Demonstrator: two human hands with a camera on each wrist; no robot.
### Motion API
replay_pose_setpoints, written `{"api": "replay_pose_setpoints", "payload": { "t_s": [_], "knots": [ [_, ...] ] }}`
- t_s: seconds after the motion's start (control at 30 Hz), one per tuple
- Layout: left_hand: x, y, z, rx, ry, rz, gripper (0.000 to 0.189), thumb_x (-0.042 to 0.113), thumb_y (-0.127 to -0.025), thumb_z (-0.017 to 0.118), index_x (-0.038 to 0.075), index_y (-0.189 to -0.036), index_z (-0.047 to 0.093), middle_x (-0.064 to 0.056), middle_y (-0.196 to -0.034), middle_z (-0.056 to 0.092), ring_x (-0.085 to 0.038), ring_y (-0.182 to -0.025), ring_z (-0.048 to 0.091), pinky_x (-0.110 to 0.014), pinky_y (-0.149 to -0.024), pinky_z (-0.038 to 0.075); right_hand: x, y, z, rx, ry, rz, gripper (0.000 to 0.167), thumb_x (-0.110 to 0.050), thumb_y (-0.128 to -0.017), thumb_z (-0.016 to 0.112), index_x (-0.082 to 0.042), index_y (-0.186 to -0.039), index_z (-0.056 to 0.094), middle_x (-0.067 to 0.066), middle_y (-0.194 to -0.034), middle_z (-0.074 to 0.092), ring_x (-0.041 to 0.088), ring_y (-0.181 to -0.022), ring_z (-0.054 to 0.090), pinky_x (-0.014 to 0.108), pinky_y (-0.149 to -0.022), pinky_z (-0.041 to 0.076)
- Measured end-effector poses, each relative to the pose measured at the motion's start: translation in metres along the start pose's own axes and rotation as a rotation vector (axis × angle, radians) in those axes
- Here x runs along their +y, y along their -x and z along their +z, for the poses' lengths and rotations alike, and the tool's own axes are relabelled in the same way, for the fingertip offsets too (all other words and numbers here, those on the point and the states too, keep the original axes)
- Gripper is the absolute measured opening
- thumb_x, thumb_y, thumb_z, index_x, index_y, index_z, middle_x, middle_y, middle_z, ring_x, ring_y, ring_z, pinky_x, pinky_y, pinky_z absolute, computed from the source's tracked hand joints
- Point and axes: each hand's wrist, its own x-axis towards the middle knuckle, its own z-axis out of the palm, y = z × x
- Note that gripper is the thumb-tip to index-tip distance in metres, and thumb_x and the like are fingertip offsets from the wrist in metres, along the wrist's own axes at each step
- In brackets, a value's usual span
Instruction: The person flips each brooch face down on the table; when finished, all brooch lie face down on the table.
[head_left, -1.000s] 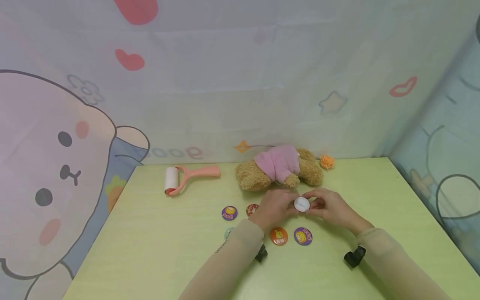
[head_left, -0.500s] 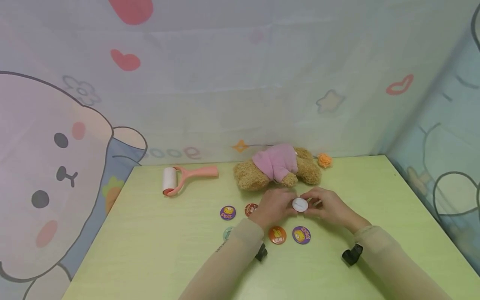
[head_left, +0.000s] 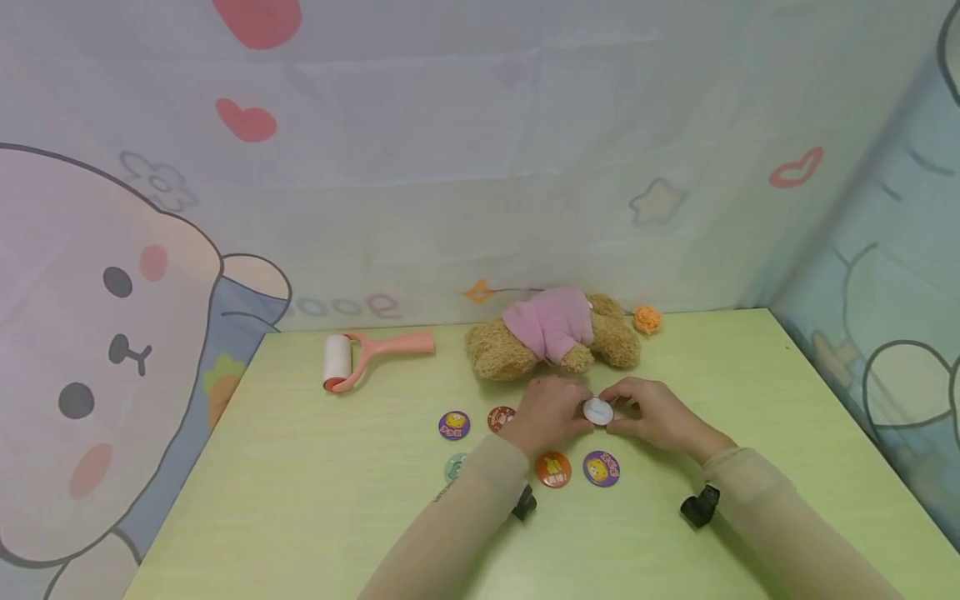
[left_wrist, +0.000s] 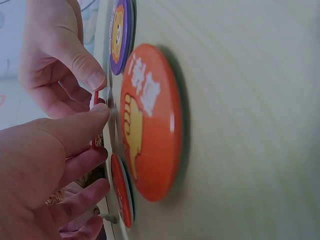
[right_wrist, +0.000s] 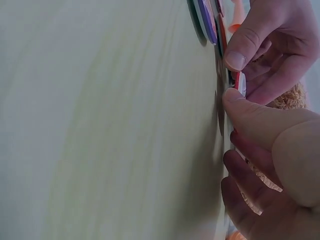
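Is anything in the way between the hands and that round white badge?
No, nothing visible: the left hand and the right hand pinch the red-edged round white badge. The round orange badge with a yellow thumb lies in front, the brown plush bear in a pink top behind, neither between.

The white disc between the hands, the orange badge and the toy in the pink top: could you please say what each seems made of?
White disc: perhaps metal or plastic; its surface looks smooth but too small to settle.
Orange badge: perhaps tin or plastic, glossy; a highlight lies near its edge.
Toy: apparently plush, with matte, curly brown pile; pink top creases like fabric.
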Motion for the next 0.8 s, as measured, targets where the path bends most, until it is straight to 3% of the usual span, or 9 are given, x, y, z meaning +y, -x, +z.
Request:
{"api": "replay_pose_setpoints", "payload": {
  "t_s": [0.63, 0.8],
  "knots": [
    [-0.0012, 0.0015, 0.0014, 0.041, -0.003, 0.023, 0.025, 0.04, -0.086, 0.087, 0.027, -0.106, 0.08, 0.013, -0.094, 0.078, -0.013, -0.087, 0.071, -0.034, -0.079, 0.054, -0.0014, -0.0012, 0.0, -0.008, 0.043, -0.051, 0.033, -0.013, -0.085, 0.088, -0.006, -0.115, 0.076, 0.004, -0.112, 0.075, 0.025, -0.103, 0.069, 0.044, -0.089, 0.057],
    [-0.0009, 0.0011, 0.0, 0.015, -0.014, 0.008, 0.026, 0.04, -0.086, 0.087, 0.025, -0.107, 0.08, 0.013, -0.092, 0.077, -0.012, -0.086, 0.07, -0.033, -0.078, 0.054, -0.0023, -0.0016, 0.0002, -0.015, 0.042, -0.058, 0.033, -0.013, -0.085, 0.088, -0.005, -0.115, 0.076, 0.006, -0.113, 0.075, 0.027, -0.104, 0.069, 0.045, -0.09, 0.057]
  ]
}}
